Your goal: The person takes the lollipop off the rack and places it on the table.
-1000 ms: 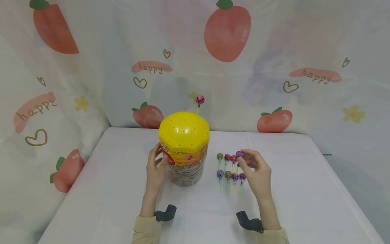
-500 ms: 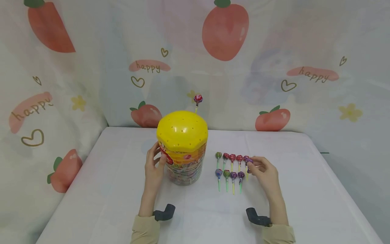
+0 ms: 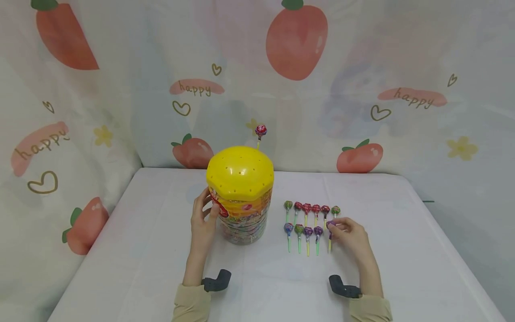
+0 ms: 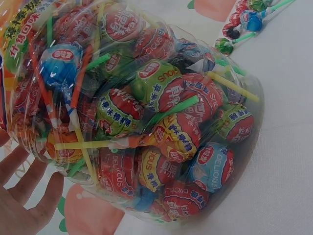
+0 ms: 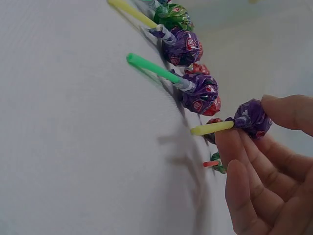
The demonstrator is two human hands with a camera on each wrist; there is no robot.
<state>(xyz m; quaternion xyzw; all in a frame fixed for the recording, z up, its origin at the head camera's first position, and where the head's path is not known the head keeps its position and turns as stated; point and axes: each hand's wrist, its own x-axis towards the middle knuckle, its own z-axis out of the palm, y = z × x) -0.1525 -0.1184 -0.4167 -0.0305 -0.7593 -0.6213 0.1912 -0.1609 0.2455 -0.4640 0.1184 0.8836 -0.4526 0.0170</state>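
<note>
My left hand holds the left side of a clear lollipop jar with a yellow lid, thumb on its front. The left wrist view shows many wrapped lollipops through the jar wall, with my left fingers against it. My right hand pinches a purple-wrapped lollipop by its head, its yellow stick pointing toward me. It is at the right end of the lower row, beside another purple lollipop with a green stick. Whether it touches the table is unclear.
An upper row of lollipops, ending in a green one, lies beyond the lower row, right of the jar. One red lollipop stands up behind the lid. White cloth covers the table; a printed curtain hangs behind.
My right hand has moved right and toward me with the purple lollipop, from the upper row to the lower row's end. The upper row's right end is now uncovered. My left hand stays on the jar.
</note>
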